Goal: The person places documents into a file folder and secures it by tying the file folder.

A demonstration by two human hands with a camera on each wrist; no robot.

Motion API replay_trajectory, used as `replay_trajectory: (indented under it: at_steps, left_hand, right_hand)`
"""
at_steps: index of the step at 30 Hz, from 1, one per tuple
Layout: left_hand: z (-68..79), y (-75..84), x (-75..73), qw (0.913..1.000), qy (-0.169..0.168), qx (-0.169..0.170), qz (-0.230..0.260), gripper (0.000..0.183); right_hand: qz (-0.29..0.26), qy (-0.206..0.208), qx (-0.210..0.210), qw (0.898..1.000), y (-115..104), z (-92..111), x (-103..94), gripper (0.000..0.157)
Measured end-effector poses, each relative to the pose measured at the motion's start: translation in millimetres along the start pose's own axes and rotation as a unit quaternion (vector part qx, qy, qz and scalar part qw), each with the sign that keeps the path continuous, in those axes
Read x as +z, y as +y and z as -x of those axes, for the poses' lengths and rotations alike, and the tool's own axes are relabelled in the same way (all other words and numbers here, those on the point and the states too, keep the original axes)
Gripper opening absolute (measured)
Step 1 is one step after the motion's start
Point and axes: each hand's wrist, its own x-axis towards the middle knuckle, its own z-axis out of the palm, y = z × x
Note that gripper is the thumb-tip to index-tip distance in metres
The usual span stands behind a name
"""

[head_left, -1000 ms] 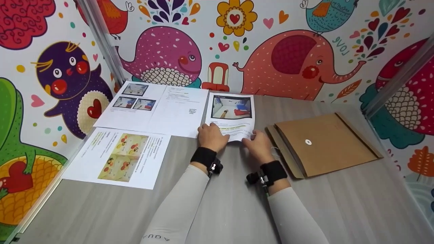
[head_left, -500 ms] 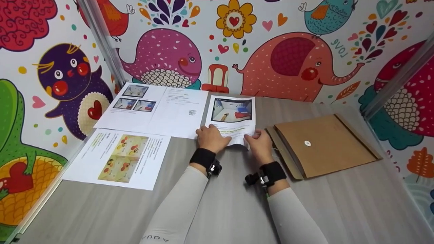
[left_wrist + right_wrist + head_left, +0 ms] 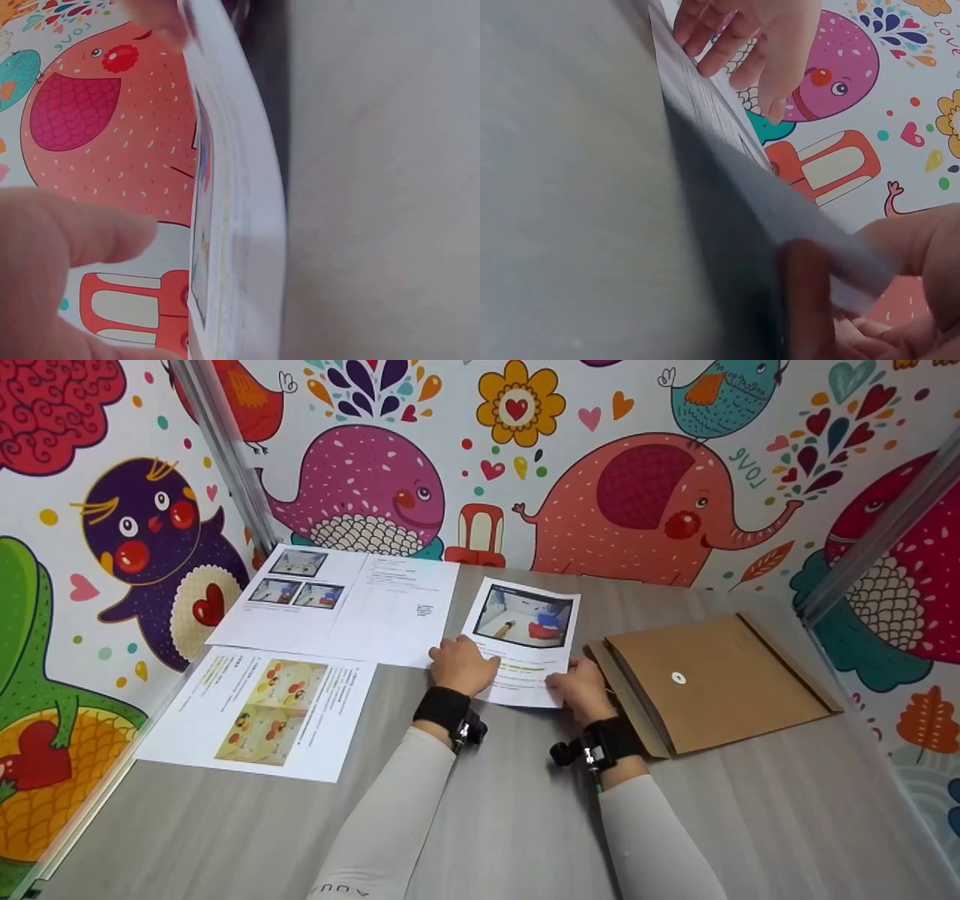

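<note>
A white printed sheet (image 3: 523, 619), with a large photo and a yellow-highlighted line, lies slightly turned between the hands in the head view. My right hand (image 3: 583, 690) pinches its near right corner between thumb and fingers. The right wrist view shows that corner of the sheet (image 3: 810, 217) lifted off the table, with dark shadow under it. My left hand (image 3: 463, 667) rests at the sheet's left edge, fingers relaxed and thumb spread apart. In the left wrist view, the thumb (image 3: 112, 236) hangs beside the sheet (image 3: 251, 225) without gripping it.
Left of the hands lie a wide two-page sheet (image 3: 397, 622) and, nearer, a sheet with yellow pictures (image 3: 337, 735). A brown document envelope (image 3: 727, 690) with a white button lies on the right, its flap beside my right hand. Cartoon-printed walls (image 3: 487, 405) enclose the table (image 3: 510, 825).
The printed sheet has slid toward me and to the right, turning slightly clockwise. My right hand has shifted right and nearer with its corner; my left hand has moved slightly left.
</note>
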Motion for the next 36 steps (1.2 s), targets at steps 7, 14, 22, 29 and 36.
replay_trajectory:
  at_steps: [7, 14, 22, 29, 36]
  left_hand:
    - [-4.1, -4.3, -8.6, 0.9970, 0.028, -0.002, 0.072, 0.060]
    - [-9.3, -2.9, -14.3, 0.9614, 0.102, -0.046, 0.251, 0.061]
    - [-4.9, 12.9, -8.9, 0.8206, 0.044, -0.139, 0.553, 0.067]
    - [-1.4, 18.1, 6.1, 0.6558, -0.075, -0.032, 0.751, 0.043]
    - [-1.7, 17.5, 8.9, 0.6550, -0.071, 0.027, 0.752, 0.066]
  right_hand:
    - [-0.015, 0.005, -0.059, 0.998, -2, 1, -1.8, 0.051]
    - [-0.181, 0.020, -0.093, 0.979, -8, 3, -3.6, 0.050]
    - [-0.288, 0.046, -0.122, 0.949, -18, 6, 3.9, 0.052]
    - [-0.328, 0.017, -0.134, 0.935, -18, 11, 15.4, 0.052]
    - [-0.334, -0.016, -0.114, 0.935, -17, 13, 22.8, 0.061]
